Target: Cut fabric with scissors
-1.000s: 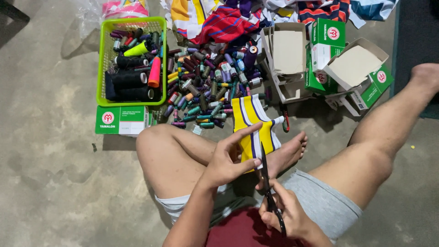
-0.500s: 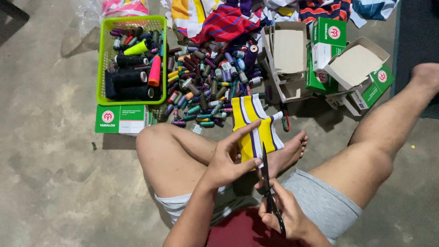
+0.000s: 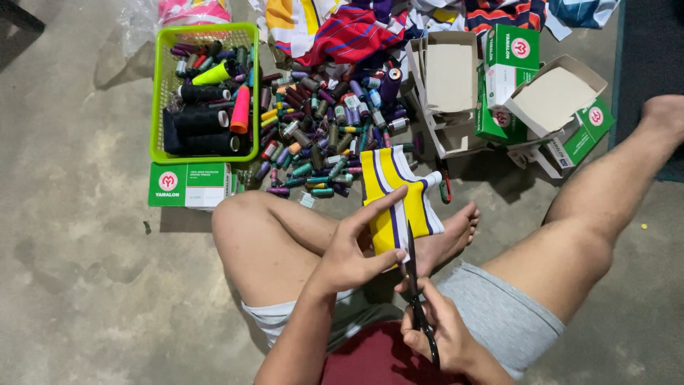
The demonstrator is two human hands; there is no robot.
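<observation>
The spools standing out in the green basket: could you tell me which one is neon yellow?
The neon yellow spool lies tilted near the green basket top, above the black cones; the pink-orange one beside it stands upright.

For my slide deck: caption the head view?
Left hand holds striped fabric while right hand cuts with scissors.

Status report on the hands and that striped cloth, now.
Left hand pinches striped cloth. Right hand grips black scissors, blades at the cloth's edge. Thread spools heaped beyond; nothing blocking.

Even, soft light; sharp focus, faint shadows.
</observation>
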